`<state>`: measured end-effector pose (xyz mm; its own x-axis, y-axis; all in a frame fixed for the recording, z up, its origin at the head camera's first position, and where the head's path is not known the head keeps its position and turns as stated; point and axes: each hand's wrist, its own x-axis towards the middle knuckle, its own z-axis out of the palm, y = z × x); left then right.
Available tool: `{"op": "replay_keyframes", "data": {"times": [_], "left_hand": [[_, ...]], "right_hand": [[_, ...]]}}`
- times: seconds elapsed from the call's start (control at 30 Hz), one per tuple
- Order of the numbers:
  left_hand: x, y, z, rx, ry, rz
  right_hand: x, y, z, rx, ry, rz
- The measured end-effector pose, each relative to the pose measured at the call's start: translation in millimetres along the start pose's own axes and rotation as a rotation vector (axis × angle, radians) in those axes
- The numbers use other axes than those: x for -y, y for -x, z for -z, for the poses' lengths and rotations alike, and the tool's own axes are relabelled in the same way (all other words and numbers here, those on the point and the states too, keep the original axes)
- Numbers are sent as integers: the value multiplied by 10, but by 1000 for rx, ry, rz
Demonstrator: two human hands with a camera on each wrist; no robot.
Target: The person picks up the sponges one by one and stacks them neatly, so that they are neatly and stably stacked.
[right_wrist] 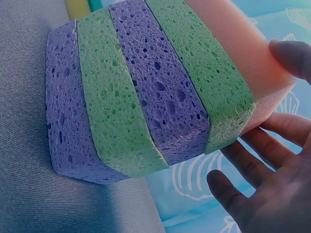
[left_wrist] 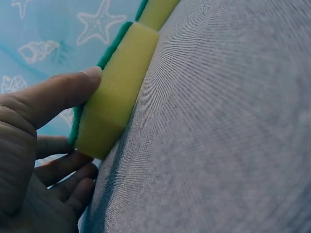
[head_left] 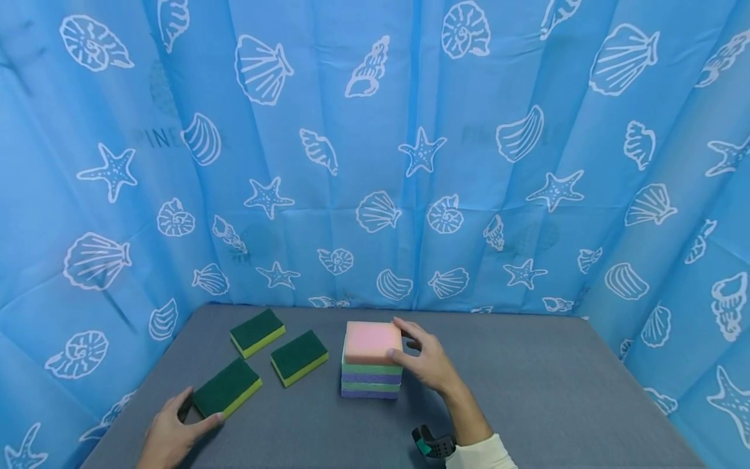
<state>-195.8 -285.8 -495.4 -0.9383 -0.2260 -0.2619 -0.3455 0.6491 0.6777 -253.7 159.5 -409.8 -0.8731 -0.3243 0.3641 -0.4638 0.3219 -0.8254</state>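
My left hand [head_left: 171, 430] is at the near end of a green-and-yellow scrub sponge [head_left: 228, 387] lying flat on the table, thumb at one edge and index finger at the opposite corner. In the left wrist view the thumb touches its green scouring layer [left_wrist: 109, 46]. My right hand [head_left: 430, 361] holds the right end of a pink sponge [head_left: 370, 341], thumb in front and fingers behind. That sponge tops an upright stack of alternating green [right_wrist: 114, 92] and purple sponges [right_wrist: 158, 82]. Part of its back side is hidden.
Two more green-and-yellow scrub sponges, a back one [head_left: 258, 331] and one nearer the stack [head_left: 300, 357], lie on the grey table [head_left: 527, 391]. A blue shell-print curtain [head_left: 375, 163] encloses the back and sides. A black wristband [head_left: 432, 444] is near the right sleeve.
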Motion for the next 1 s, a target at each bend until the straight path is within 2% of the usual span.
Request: {"op": "replay_keyframes", "data": {"times": [0.2,0.4,0.57,0.73,1.0], "left_hand": [[1,20,-7,-14,-30,-10],[-32,37,-35,-48,106,-37],[-62,73,-30,-126,199,-62],[-100,130,2,-193,226,-58],[-263,206,35,-216,203,-122]], "right_hand": [[4,4,12,8,10,6],[-18,3,20,12,7,9],[-269,-41,-23,-9,9,24],[-450,-67,-53,-13,9,38],[-463,-56,-52,-17,-3,33]]}}
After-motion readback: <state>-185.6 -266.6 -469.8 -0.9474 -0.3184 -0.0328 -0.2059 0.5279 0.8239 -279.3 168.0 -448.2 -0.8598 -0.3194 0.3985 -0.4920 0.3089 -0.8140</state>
